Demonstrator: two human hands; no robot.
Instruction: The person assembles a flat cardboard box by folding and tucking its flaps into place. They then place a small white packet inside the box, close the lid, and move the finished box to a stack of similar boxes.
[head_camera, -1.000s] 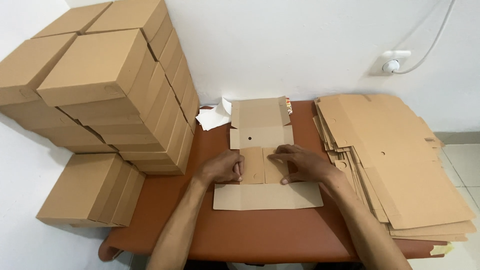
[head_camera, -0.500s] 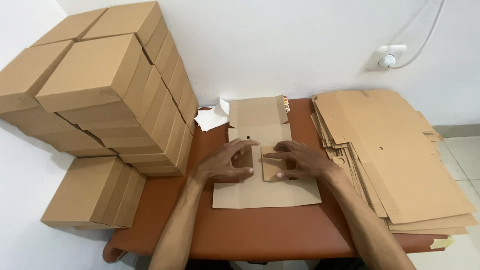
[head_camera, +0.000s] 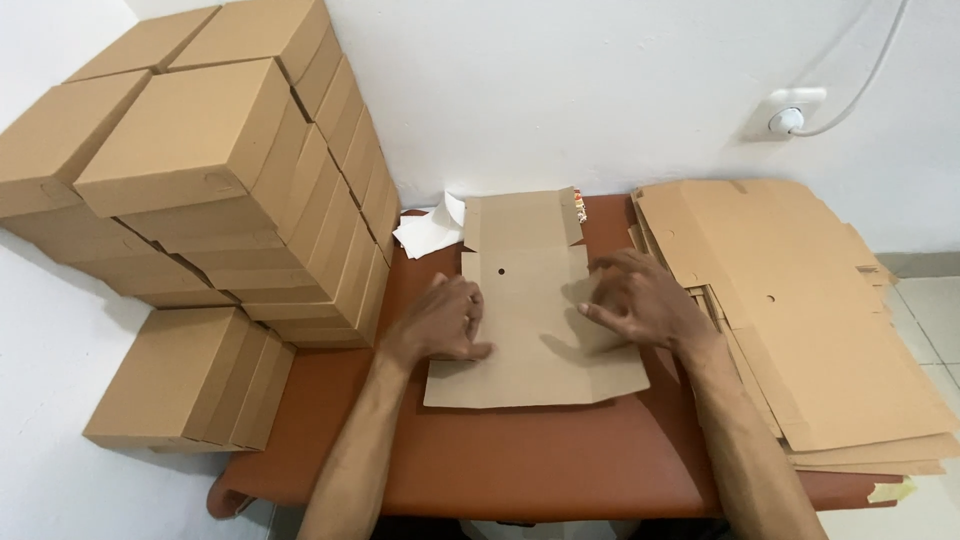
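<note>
So the person has a flat cardboard box blank (head_camera: 530, 320) lying in the middle of the reddish-brown table (head_camera: 520, 460), far flap tipped up a bit toward the wall. Left hand (head_camera: 445, 320) sits on the blank's left edge, fingers curled under and pressing down, not gripping anything. Right hand (head_camera: 640, 300) is over the right side, fingers spread and loose, tips touching the cardboard. Pile of flat blanks (head_camera: 800, 310) stacked just right of that hand. Folded-up boxes (head_camera: 200, 170) stacked high on the left, reaching the wall. Some white paper (head_camera: 430, 232) lies behind the blank near the wall, and a wall socket (head_camera: 785, 115) up top right.
</note>
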